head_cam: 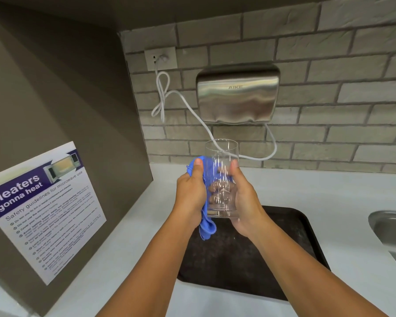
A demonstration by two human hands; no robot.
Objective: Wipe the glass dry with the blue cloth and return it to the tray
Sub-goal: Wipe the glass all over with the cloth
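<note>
A clear drinking glass [221, 156] is held upright in the air above the far edge of a black tray [238, 259]. My right hand [242, 202] grips the glass around its lower right side, thumb up along the wall. My left hand [190, 193] holds the blue cloth [207, 227] pressed against the glass's left side, with the cloth's tail hanging down below the hand. Part of the cloth shows through the glass behind it.
The tray lies on a white counter [329, 202]. A steel sink [393, 234] is at the right edge. On the brick wall hang a metal hand dryer [238, 97] and its white cord [169, 97]. A panel with a microwave safety poster [44, 211] stands at the left.
</note>
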